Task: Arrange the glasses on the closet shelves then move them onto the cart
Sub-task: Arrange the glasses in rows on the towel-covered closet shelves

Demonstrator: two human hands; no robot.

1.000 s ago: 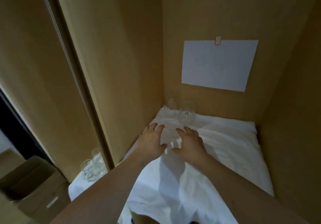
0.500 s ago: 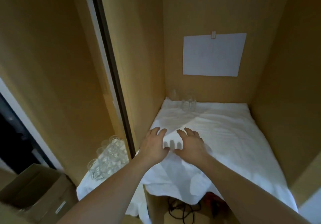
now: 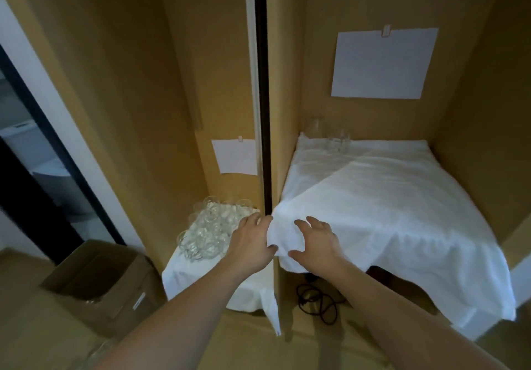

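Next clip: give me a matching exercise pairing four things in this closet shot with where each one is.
Things:
1. cluster of glasses
2. two glasses
3. cardboard box
4. black cable

Places:
A. on the floor, far left
B. under the right shelf
C. on the left compartment's white cloth
D. at the back left of the right shelf

Pairs: 1-C, 2-D, 3-A, 4-B
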